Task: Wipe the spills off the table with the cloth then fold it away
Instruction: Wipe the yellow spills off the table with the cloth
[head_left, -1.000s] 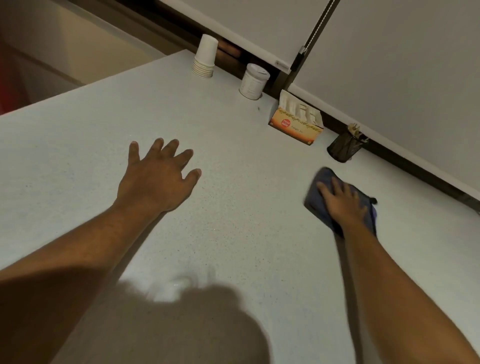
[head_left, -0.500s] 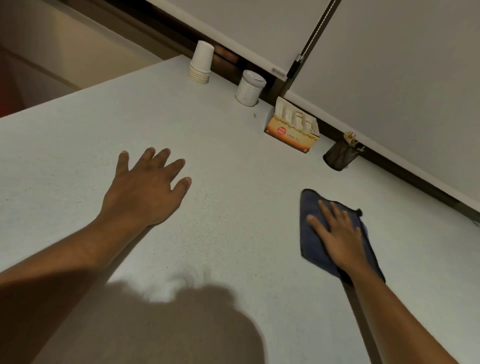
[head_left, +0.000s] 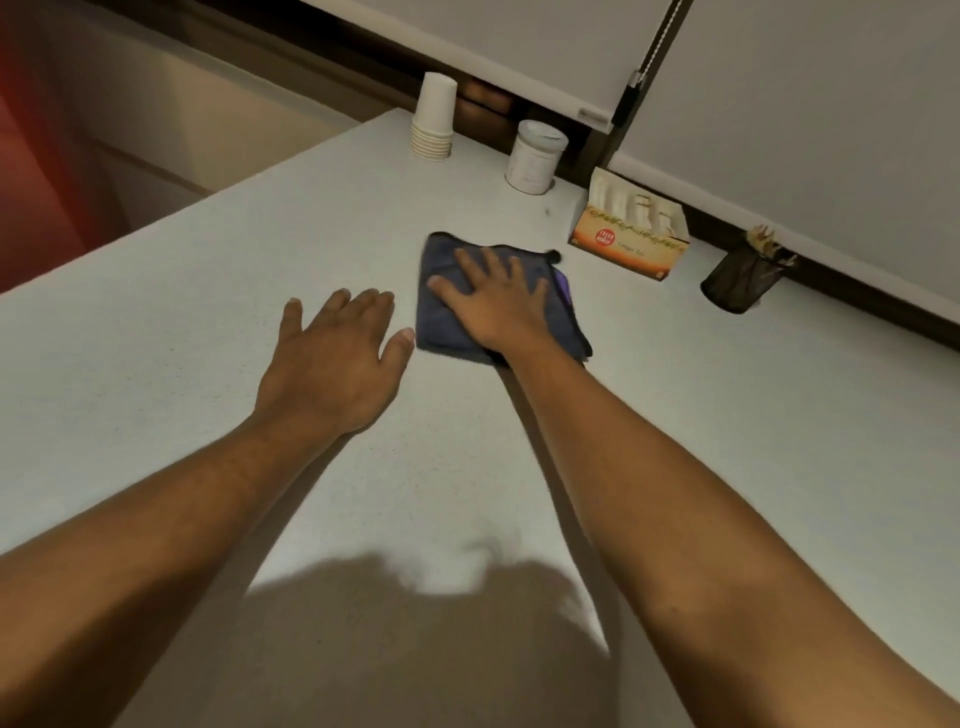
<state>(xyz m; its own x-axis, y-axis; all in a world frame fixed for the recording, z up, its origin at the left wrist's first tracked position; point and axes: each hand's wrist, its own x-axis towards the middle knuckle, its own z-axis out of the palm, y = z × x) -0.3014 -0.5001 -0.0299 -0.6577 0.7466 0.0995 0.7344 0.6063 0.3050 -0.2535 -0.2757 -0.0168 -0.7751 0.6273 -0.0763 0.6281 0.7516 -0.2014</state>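
Cloth (head_left: 452, 306) now mid-table (head_left: 156, 332), shifted left and farther out than half second ago, right hand (head_left: 501, 301) with it. Right hand flat on it, fingers spread, pressing. My left hand (head_left: 335, 358) flat, spread, thumb just beside cloth edge. Count: one tea box (head_left: 631, 239), one mesh cup (head_left: 740, 280), one jar (head_left: 535, 156), one paper cup stack (head_left: 434, 117).

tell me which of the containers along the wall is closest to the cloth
The orange and white cardboard tea box, just beyond the dark blue cloth. The white lidded jar, stacked white paper cups and black mesh holder sit farther away.
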